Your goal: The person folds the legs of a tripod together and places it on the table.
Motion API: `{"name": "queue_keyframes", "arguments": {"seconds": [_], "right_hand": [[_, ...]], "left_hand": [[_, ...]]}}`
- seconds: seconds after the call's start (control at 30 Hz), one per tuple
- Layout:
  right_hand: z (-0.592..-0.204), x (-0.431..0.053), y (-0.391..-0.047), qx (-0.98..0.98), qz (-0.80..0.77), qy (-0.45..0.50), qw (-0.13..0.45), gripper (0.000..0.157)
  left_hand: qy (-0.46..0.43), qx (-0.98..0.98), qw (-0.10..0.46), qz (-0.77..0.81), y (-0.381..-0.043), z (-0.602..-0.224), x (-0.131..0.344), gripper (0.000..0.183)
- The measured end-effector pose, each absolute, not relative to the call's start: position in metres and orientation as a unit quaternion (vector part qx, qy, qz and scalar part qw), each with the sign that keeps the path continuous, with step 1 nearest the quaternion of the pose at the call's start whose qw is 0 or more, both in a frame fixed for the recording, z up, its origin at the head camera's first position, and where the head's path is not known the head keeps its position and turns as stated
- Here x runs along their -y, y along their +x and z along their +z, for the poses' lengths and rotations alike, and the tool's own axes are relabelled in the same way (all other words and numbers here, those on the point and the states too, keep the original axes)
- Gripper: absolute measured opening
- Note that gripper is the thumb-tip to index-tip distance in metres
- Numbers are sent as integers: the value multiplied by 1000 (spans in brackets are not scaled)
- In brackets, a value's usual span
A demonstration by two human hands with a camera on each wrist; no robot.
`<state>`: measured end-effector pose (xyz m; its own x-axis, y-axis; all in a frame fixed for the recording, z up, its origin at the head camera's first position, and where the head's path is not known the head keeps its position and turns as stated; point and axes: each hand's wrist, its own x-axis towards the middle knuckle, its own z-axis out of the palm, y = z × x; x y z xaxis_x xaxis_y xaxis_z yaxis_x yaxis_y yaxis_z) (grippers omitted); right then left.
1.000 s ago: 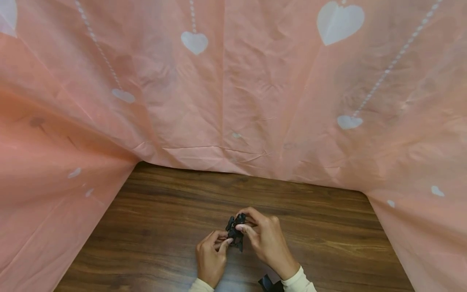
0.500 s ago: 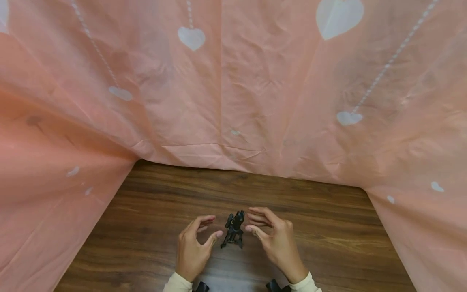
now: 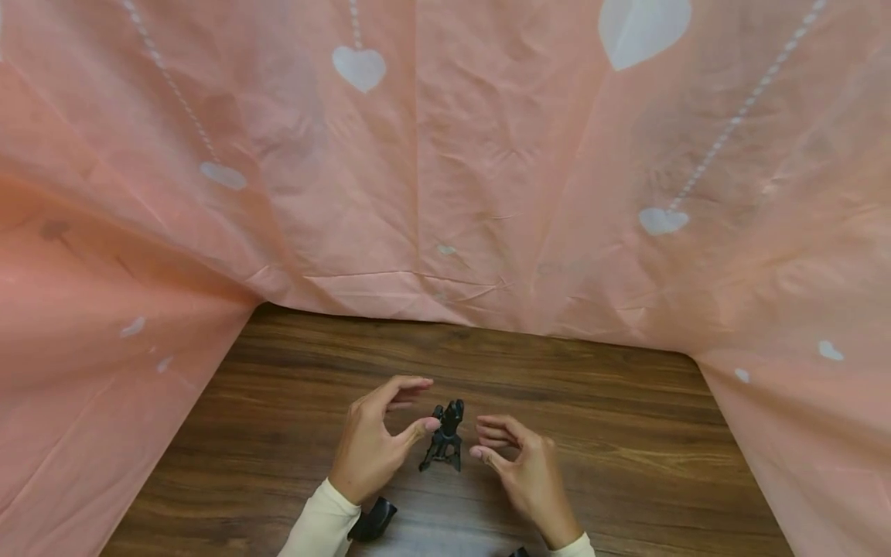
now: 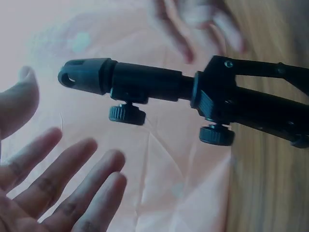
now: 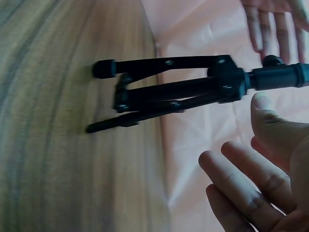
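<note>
A small black tripod (image 3: 445, 442) stands upright on the wooden table between my two hands. In the left wrist view its upper column (image 4: 149, 80) shows, with two ridged knobs on one side and a slotted tip. Its splayed legs (image 5: 166, 94) appear in the right wrist view, feet on the wood. My left hand (image 3: 370, 445) is on the left of the tripod with fingers extended; its thumb overlaps the column in the head view. Over on the right, my right hand (image 3: 529, 468) has relaxed, slightly bent fingers, apart from the tripod. Neither hand holds anything.
The brown wood-grain table (image 3: 626, 433) is enclosed by pink cloth (image 3: 480, 170) printed with white hearts at the back and both sides. A black device (image 3: 373, 520) sits by my left wrist, and another dark piece (image 3: 519, 552) is by the right.
Both hands gripped the tripod one second ago, then let go and moved apart. Since then my left hand has risen toward the tripod's top, while my right hand has lowered slightly.
</note>
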<state>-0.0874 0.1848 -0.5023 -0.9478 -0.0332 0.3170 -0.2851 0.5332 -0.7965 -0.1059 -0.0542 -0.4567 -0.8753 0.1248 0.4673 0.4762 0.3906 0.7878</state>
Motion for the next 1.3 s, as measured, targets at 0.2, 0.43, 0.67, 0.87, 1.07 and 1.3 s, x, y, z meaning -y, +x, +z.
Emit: {"name": "queue_keyframes", "arguments": {"seconds": [0.2,0.43,0.67,0.87,1.07,1.3], "right_hand": [[-520,-183,-84,886,452,70,80,35],[-538,-180,-83,873,480,70,37,31],[-546,-176,-86,861,503,71,24,23],[-553,-173,-89,861,503,67,44,16],[-559,-171,-91,867,492,56,49,11],[-562,-169,-93,874,477,55,70,7]], "left_hand": [[-206,816,129,-524,-112,-452,45,47],[-231,803,122,-535,-116,-453,36,42],[-247,794,121,-542,-119,-456,30,28],[-237,798,125,-541,-121,-457,26,24],[-252,805,191,-502,-121,-457,20,22],[-281,800,260,-463,-120,-462,16,19]]}}
